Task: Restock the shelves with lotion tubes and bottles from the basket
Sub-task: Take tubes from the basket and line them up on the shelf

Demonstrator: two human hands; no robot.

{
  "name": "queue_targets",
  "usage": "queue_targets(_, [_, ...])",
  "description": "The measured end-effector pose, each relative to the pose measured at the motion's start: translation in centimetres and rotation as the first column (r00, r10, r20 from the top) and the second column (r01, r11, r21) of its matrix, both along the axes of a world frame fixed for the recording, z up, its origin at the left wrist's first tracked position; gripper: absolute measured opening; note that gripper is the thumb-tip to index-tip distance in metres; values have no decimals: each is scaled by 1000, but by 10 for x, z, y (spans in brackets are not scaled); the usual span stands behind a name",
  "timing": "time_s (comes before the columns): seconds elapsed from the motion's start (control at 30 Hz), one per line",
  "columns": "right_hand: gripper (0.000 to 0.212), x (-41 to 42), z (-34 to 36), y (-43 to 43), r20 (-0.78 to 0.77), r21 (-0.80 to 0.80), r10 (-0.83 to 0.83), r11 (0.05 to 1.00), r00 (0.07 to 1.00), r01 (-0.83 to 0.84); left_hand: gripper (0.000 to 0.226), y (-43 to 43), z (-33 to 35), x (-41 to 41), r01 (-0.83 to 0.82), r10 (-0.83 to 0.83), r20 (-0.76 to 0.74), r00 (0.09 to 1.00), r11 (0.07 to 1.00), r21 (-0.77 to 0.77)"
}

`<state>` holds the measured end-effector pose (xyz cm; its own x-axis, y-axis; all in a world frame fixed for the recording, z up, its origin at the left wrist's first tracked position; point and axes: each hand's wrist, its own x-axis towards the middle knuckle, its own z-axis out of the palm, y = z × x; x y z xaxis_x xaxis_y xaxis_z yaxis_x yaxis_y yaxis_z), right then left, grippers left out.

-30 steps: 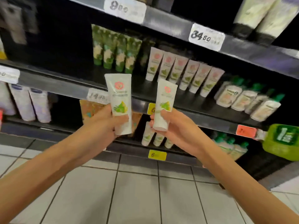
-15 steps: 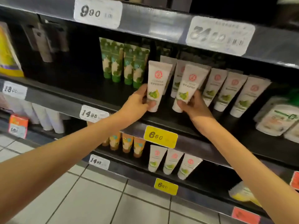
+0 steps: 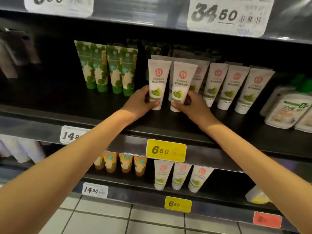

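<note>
Two white lotion tubes with a red round logo and green fruit print stand cap-down on the middle black shelf (image 3: 168, 125). My left hand (image 3: 141, 103) grips the left tube (image 3: 158, 76) near its cap. My right hand (image 3: 189, 105) grips the right tube (image 3: 183, 80) the same way. Both tubes stand side by side, upright, in front of a row of matching white tubes (image 3: 231, 85) running to the right. The basket is not in view.
Green-patterned tubes (image 3: 108, 68) stand left of my hands. White pouches (image 3: 285, 110) lie at the far right. The lower shelf holds orange tubes (image 3: 125, 163) and three white tubes (image 3: 179, 176). A yellow 6.60 price tag (image 3: 166, 150) hangs on the shelf edge. Tiled floor below.
Both hands carried the tubes from in front of the shelf edge up onto the middle shelf, and the tubes now stand closer together and upright. The view has moved nearer to the shelf.
</note>
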<state>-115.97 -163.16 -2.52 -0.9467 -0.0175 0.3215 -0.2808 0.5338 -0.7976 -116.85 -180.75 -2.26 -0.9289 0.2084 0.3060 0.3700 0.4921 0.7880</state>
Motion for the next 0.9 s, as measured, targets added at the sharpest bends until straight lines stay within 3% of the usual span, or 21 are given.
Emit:
queue_targets(0.3, [44,-4,0,0,53,-29,-13,999,998,15,38,1,-5,-7,15,-15,-2,1000,998,59])
queue_targets(0.9, [42,-10,-2,0,35,-30,-23,999,999,24,37,4,-6,-13,-28,25,-56,998,999,-37])
